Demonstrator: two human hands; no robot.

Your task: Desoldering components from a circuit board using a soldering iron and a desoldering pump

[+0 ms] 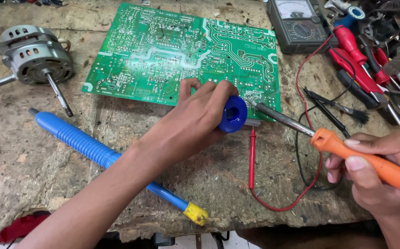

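The left hand grasps a blue solder spool at the near edge of the green circuit board, which lies solder side up on the table. The right hand is closed around an orange soldering iron, its tip just beside the spool. This looks like the soldering step, and the next move probably needs tip and solder meeting on one joint.

Worn, scarred wooden workbench, evenly lit, cluttered far edge

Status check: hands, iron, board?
Left hand grips blue solder spool at green circuit board edge. Right hand holds orange soldering iron, tip at spool. Red probe lies below.
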